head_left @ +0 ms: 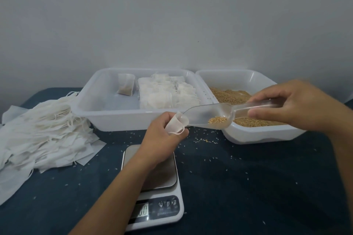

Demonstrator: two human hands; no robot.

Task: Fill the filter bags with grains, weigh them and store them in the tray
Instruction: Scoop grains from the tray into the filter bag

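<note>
My left hand point(162, 139) pinches a small white filter bag point(176, 123) with its mouth held wide, above the kitchen scale point(152, 183). My right hand point(294, 105) grips the handle of a clear plastic scoop point(210, 114) that carries a little heap of golden grains; the scoop's tip touches the bag's mouth. The white storage tray point(99, 108) behind holds several filled bags, one standing apart at its left. To the right, a second white tray point(248, 135) contains loose grains point(229, 95).
A large pile of empty filter bags point(44, 131) lies at the left on the dark blue table point(248, 187). Spilled grains are scattered over the cloth around the scale. A plain wall stands close behind the trays.
</note>
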